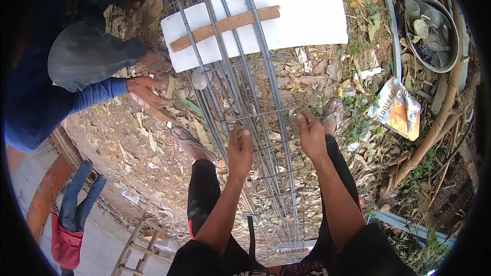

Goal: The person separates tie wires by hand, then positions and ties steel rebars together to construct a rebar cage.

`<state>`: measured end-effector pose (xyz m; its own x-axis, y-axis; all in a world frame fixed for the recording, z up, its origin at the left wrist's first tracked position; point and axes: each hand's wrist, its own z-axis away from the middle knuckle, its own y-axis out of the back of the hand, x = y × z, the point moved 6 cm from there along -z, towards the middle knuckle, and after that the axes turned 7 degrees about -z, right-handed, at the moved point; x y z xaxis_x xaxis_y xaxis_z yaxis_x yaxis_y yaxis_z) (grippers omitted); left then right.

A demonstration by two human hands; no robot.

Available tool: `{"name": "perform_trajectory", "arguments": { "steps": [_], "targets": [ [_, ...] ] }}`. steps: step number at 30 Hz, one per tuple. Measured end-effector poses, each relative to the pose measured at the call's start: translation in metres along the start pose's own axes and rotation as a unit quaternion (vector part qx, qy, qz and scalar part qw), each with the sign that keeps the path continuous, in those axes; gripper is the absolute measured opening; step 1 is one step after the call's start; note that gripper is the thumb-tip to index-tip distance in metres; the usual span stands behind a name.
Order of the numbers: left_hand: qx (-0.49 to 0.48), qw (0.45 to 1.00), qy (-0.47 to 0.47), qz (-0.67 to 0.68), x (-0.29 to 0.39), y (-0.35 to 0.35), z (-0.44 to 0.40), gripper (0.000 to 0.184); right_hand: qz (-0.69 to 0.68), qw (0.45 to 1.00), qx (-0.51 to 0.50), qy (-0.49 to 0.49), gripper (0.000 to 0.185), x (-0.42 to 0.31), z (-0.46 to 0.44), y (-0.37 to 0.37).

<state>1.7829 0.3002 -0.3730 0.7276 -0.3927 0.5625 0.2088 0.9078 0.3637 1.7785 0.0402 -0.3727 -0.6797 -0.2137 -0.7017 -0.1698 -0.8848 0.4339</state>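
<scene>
Left hand [240,149]: over rebar cage [267,61]
Right hand [311,134]: at cage's edge
White board [312,18]: beneath cage and wooden strip [204,32]

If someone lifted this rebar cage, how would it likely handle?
The rebar cage is probably heavy, with many long metal bars running together. It seems fairly stiff lengthwise, since crosswise ties link the bars; those thinner ties might bend.

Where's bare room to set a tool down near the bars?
White board: its right end, bordered by the steel bars, wooden strip and leaf litter. Barer dirt also lies below the co-worker's blue sleeve. Crowded: between left hand and right hand, among crossing bars; inside the bucket.
</scene>
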Motion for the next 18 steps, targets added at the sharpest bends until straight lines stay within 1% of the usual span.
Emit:
{"name": "perform_trajectory", "arguments": {
  "steps": [1, 2, 5, 6, 7, 8, 9, 10, 11, 12, 14, 15, 16, 18],
  "targets": [
    [0.025, 0.998, -0.039, -0.037, 0.013, 0.011, 0.020, 0.063, -0.022, 1.000, -0.004, -0.022, 0.042, -0.001, 0.009, 0.026],
    [-0.015, 0.998, -0.032, -0.059, 0.018, 0.024, 0.039, 0.062, -0.043, 0.998, -0.008, -0.042, 0.041, -0.019, 0.018, 0.058],
    [-0.122, 0.979, 0.016, -0.163, 0.013, 0.088, 0.100, 0.058, -0.054, 0.992, 0.056, -0.095, 0.041, -0.065, 0.067, 0.167],
    [-0.128, 0.972, 0.010, -0.199, 0.011, 0.110, 0.122, 0.054, -0.061, 0.989, 0.085, -0.105, 0.042, -0.075, 0.090, 0.200],
    [-0.132, 0.944, -0.010, -0.304, 0.023, 0.133, 0.145, 0.052, -0.035, 0.985, 0.140, -0.099, 0.042, -0.088, 0.115, 0.231],
    [-0.135, 0.904, -0.028, -0.404, 0.037, 0.154, 0.168, 0.051, -0.009, 0.977, 0.194, -0.092, 0.042, -0.100, 0.144, 0.255],
    [-0.131, 0.903, -0.028, -0.407, 0.046, 0.169, 0.185, 0.051, 0.041, 0.978, 0.196, -0.065, 0.041, -0.109, 0.172, 0.264],
    [-0.121, 0.881, -0.027, -0.456, 0.056, 0.184, 0.205, 0.053, 0.092, 0.975, 0.196, -0.039, 0.040, -0.117, 0.201, 0.274],
    [-0.110, 0.857, -0.025, -0.503, 0.065, 0.194, 0.226, 0.056, 0.091, 0.980, 0.155, -0.088, 0.038, -0.117, 0.227, 0.270],
    [-0.107, 0.856, -0.025, -0.506, 0.065, 0.197, 0.243, 0.056, 0.089, 0.980, 0.114, -0.137, 0.037, -0.116, 0.251, 0.258],
    [-0.085, 0.878, -0.035, -0.469, 0.055, 0.200, 0.263, 0.062, 0.129, 0.986, 0.105, -0.027, 0.029, -0.091, 0.287, 0.224],
    [-0.098, 0.859, -0.041, -0.501, 0.061, 0.194, 0.267, 0.066, 0.158, 0.982, 0.080, -0.072, 0.026, -0.092, 0.290, 0.216],
    [-0.094, 0.856, -0.050, -0.506, 0.063, 0.192, 0.264, 0.066, 0.185, 0.974, 0.057, -0.116, 0.023, -0.095, 0.287, 0.210],
    [-0.080, 0.876, -0.021, -0.476, 0.054, 0.189, 0.255, 0.067, 0.194, 0.974, 0.062, -0.099, 0.023, -0.110, 0.259, 0.217]
  ]
}}
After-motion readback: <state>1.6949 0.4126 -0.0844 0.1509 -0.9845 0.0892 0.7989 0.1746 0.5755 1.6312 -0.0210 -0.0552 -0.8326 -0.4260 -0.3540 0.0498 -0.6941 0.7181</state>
